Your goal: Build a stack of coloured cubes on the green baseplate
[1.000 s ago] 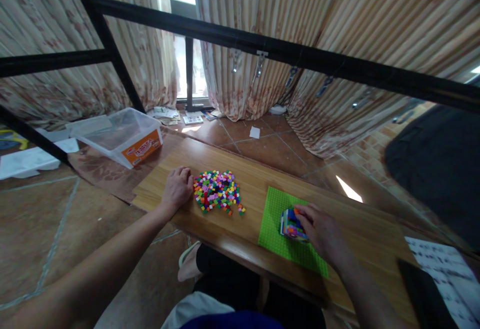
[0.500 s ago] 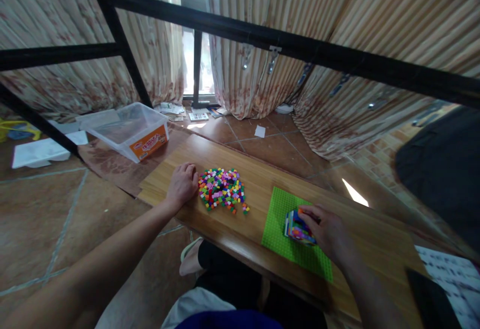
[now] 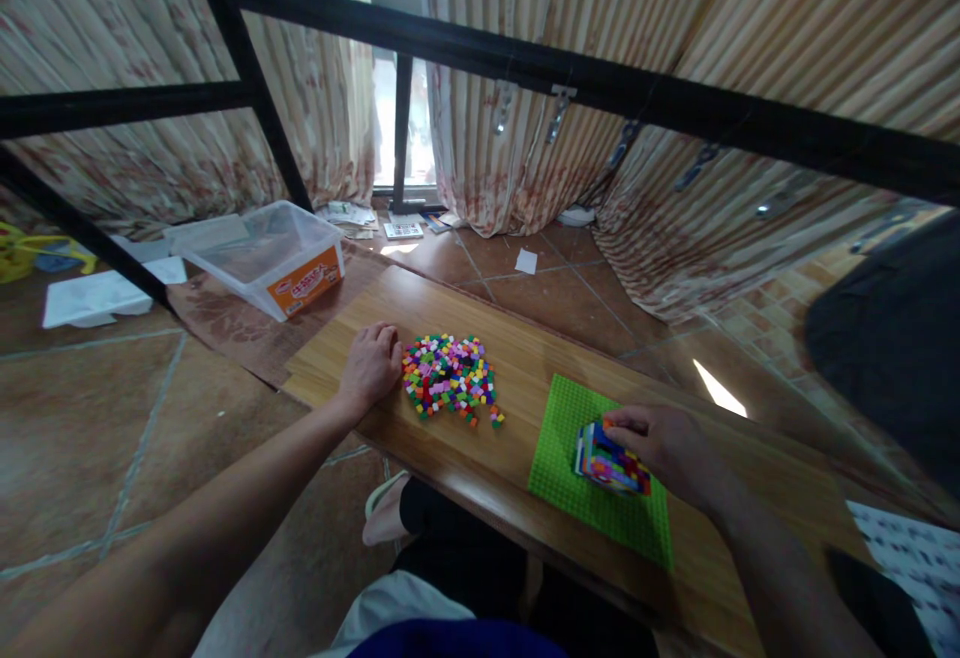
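Note:
On the green baseplate [image 3: 555, 458] stands a small block structure [image 3: 611, 463] of multicoloured toy bricks, with raised walls. My right hand [image 3: 667, 448] is over its far right side, thumb and fingers pinched on a small orange brick [image 3: 607, 424] at the top edge. The palm hides part of the structure's right end. To the left, my left hand [image 3: 373, 366] lies on the wooden table with curled fingers, against the left edge of a pile of loose toy bricks [image 3: 450, 378]. What is under those fingers is hidden.
The narrow wooden table [image 3: 487, 468] reaches across in front of my legs. A clear plastic bin [image 3: 259, 258] with an orange label stands on the floor at left. A black metal frame [image 3: 450, 38] crosses above. A printed sheet [image 3: 911, 558] and a dark object [image 3: 874, 593] are at right.
My right hand has shifted slightly on the block structure, so more of its right side shows. My left hand stays by the pile. The whole view has turned a little.

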### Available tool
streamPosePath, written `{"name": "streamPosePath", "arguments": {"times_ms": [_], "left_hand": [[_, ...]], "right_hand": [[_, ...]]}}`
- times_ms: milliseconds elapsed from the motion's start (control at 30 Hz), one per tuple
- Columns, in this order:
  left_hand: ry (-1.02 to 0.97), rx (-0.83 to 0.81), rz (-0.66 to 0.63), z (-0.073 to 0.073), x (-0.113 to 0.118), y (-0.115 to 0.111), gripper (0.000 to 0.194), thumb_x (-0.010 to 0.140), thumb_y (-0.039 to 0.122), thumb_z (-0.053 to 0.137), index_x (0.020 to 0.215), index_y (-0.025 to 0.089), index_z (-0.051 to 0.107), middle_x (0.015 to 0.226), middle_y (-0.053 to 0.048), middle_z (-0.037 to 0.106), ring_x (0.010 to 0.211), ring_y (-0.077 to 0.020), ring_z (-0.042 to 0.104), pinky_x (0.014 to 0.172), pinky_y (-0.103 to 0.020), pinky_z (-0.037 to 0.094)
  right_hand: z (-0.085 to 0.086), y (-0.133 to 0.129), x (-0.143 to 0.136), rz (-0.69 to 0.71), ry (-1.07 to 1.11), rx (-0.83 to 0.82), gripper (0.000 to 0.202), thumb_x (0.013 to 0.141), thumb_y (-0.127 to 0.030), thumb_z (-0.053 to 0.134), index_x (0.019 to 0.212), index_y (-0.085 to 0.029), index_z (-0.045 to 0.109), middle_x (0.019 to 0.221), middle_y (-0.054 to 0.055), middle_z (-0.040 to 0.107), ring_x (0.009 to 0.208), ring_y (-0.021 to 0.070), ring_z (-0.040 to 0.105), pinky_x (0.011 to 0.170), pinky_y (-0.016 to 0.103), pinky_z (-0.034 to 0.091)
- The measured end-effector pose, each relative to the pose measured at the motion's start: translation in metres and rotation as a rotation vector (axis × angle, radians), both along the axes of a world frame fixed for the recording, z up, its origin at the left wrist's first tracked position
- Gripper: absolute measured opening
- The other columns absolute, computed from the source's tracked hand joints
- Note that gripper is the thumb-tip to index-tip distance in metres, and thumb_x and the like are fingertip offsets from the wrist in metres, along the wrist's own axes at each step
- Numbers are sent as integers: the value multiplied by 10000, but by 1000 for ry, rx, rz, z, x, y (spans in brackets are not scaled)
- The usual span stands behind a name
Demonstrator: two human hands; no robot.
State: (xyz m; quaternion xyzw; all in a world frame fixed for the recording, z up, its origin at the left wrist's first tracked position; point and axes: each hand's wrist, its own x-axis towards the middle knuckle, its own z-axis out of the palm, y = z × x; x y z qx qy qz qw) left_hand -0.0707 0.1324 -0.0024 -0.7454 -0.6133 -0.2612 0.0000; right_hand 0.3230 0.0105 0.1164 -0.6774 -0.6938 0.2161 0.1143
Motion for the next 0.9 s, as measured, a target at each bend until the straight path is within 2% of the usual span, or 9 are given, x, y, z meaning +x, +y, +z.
{"name": "streamPosePath", "arguments": {"times_ms": [300, 600, 800, 900], "left_hand": [[11, -16, 6, 2, 0, -1, 298, 906, 279, 427, 1086, 138, 618, 1171, -155, 626, 1114, -293, 551, 1038, -428, 430], [-11, -24, 5, 3, 2, -3, 283, 908, 285, 433, 1075, 155, 620, 1167, -145, 622, 1123, -293, 540, 1043, -433, 427], [0, -14, 2, 3, 2, -2, 274, 910, 274, 430, 1063, 152, 622, 1156, -150, 624, 1104, -296, 547, 1026, -434, 438], [-12, -10, -2, 3, 2, -2, 262, 906, 263, 435, 1059, 157, 620, 1145, -149, 629, 1099, -295, 551, 1017, -445, 440]], "right_hand": [[4, 12, 2, 96, -68, -73, 243, 769, -384, 556, 688, -241, 736, 661, 5, 710, 595, 156, 610, 579, 272, 410], [0, 10, 3, 43, 10, -93, 274, 751, -412, 546, 715, -222, 740, 663, 8, 720, 608, 171, 637, 578, 282, 429], [-1, 9, 2, 54, 9, -95, 265, 759, -405, 535, 690, -221, 712, 640, -6, 699, 580, 152, 609, 564, 274, 414], [-3, 6, 4, 46, 36, -105, 269, 769, -423, 543, 737, -219, 717, 666, -4, 709, 600, 158, 623, 575, 274, 432]]}}
